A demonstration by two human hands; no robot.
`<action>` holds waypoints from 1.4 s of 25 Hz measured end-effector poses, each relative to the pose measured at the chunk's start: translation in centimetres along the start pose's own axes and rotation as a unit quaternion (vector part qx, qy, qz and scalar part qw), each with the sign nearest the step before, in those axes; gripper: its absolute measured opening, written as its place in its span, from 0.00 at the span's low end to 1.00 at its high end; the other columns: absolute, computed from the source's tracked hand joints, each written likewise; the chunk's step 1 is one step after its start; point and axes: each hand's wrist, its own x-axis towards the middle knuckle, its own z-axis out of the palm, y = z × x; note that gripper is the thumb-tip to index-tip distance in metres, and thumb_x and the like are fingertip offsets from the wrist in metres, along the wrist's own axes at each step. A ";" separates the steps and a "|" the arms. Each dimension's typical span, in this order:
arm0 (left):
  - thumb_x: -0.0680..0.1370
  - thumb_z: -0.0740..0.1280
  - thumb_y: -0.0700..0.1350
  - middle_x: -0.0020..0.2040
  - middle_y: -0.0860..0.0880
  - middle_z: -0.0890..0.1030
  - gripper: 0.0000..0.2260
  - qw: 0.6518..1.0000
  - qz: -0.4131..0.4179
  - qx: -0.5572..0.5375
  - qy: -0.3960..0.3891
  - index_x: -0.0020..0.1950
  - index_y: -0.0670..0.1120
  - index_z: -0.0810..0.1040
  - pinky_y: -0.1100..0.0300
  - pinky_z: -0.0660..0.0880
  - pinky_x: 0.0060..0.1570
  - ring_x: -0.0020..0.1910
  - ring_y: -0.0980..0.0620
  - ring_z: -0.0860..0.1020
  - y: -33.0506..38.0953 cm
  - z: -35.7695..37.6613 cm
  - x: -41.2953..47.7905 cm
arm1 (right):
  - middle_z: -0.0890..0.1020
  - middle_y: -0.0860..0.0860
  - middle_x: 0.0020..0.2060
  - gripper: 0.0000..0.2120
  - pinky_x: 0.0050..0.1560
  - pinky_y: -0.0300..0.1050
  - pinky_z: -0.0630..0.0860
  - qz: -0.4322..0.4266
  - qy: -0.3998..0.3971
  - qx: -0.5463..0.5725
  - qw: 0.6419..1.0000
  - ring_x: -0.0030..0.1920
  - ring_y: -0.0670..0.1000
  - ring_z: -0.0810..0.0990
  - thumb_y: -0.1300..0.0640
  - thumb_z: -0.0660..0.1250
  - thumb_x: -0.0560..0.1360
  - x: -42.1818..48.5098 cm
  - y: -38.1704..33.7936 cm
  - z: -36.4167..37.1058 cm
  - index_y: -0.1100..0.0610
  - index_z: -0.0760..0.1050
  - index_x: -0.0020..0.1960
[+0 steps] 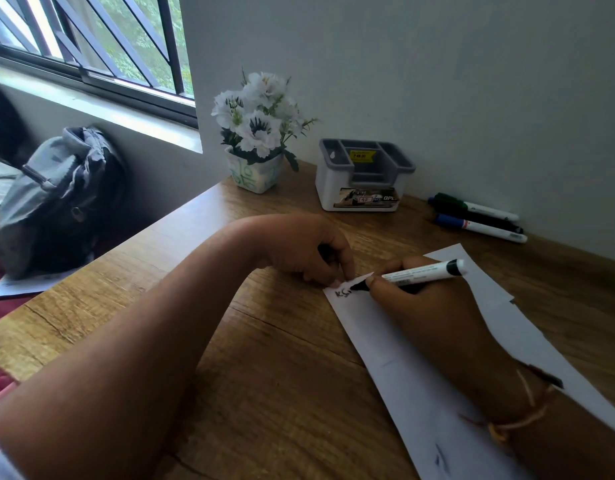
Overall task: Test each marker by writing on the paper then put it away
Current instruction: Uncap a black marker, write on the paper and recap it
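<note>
A white sheet of paper lies on the wooden desk, running from the middle toward the lower right. My right hand grips a white marker with black ends, its tip touching the paper's far left corner beside black letters. My left hand is curled, its fingertips pinning that corner; something dark shows inside the fist, which I cannot identify. Three more markers lie against the wall at the right. A grey and white desk organizer stands at the back.
A pot of white flowers stands at the desk's back left corner. A grey backpack leans below the window to the left, beside another person. The wall runs along the desk's far and right side.
</note>
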 end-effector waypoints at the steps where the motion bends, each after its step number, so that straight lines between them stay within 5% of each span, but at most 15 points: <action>1: 0.75 0.73 0.42 0.49 0.42 0.85 0.10 1.000 -0.003 -0.002 0.001 0.55 0.52 0.84 0.60 0.74 0.40 0.40 0.51 0.79 0.0 0.0 0.0 | 0.76 0.40 0.33 0.10 0.32 0.28 0.67 -0.001 0.008 -0.005 1.000 0.35 0.38 0.75 0.51 0.71 0.71 -0.1 -0.1 0.0 0.41 0.72 0.36; 5: 0.75 0.73 0.42 0.49 0.43 0.85 0.10 1.000 -0.004 -0.002 0.002 0.54 0.53 0.84 0.62 0.74 0.39 0.39 0.52 0.79 -0.1 0.0 0.1 | 0.70 0.41 0.31 0.10 0.34 0.28 0.68 0.015 0.003 -0.010 1.000 0.32 0.40 0.71 0.56 0.70 0.73 0.0 0.0 0.1 0.49 0.69 0.38; 7: 0.75 0.73 0.42 0.48 0.43 0.85 0.10 1.000 -0.001 -0.002 0.004 0.54 0.53 0.84 0.64 0.73 0.38 0.39 0.53 0.78 -0.2 0.0 0.2 | 0.74 0.43 0.32 0.11 0.33 0.27 0.69 0.009 0.008 -0.012 1.000 0.33 0.40 0.75 0.53 0.70 0.72 0.0 -0.1 0.1 0.44 0.70 0.36; 9: 0.75 0.73 0.42 0.48 0.43 0.84 0.10 1.000 0.001 -0.003 0.006 0.54 0.53 0.84 0.65 0.73 0.36 0.38 0.53 0.78 -0.1 0.0 0.1 | 0.80 0.50 0.45 0.08 0.40 0.34 0.72 0.022 -0.016 0.000 1.000 0.46 0.42 0.79 0.55 0.68 0.74 0.1 -0.4 0.0 0.42 0.76 0.50; 11: 0.75 0.73 0.42 0.48 0.42 0.84 0.10 1.000 0.001 -0.006 0.004 0.54 0.52 0.84 0.64 0.73 0.37 0.38 0.53 0.78 -0.1 0.0 0.2 | 0.78 0.57 0.53 0.17 0.51 0.43 0.67 0.081 -0.045 0.018 0.996 0.58 0.56 0.76 0.61 0.65 0.76 0.3 -0.1 -0.1 0.60 0.72 0.65; 16: 0.75 0.73 0.42 0.48 0.43 0.84 0.10 1.000 0.003 -0.007 0.003 0.54 0.52 0.84 0.66 0.73 0.35 0.36 0.55 0.77 -0.2 0.0 0.2 | 0.79 0.44 0.40 0.11 0.39 0.32 0.71 0.034 -0.024 0.008 0.999 0.42 0.43 0.78 0.59 0.68 0.75 0.3 0.1 -0.1 0.43 0.75 0.47; 22: 0.74 0.74 0.41 0.49 0.42 0.85 0.10 1.000 0.006 -0.005 0.000 0.54 0.52 0.84 0.59 0.75 0.42 0.44 0.43 0.81 -0.3 0.0 0.2 | 0.75 0.41 0.32 0.11 0.30 0.29 0.69 -0.003 0.015 -0.009 1.000 0.34 0.41 0.75 0.53 0.69 0.72 -0.2 -0.3 -0.2 0.42 0.71 0.35; 35: 0.75 0.74 0.43 0.50 0.43 0.84 0.10 1.000 0.007 0.000 -0.005 0.54 0.53 0.84 0.53 0.78 0.47 0.50 0.41 0.82 -0.2 0.0 0.2 | 0.78 0.42 0.34 0.05 0.35 0.32 0.67 0.032 0.021 0.016 0.999 0.36 0.42 0.76 0.55 0.70 0.72 0.0 -0.3 -0.3 0.46 0.77 0.41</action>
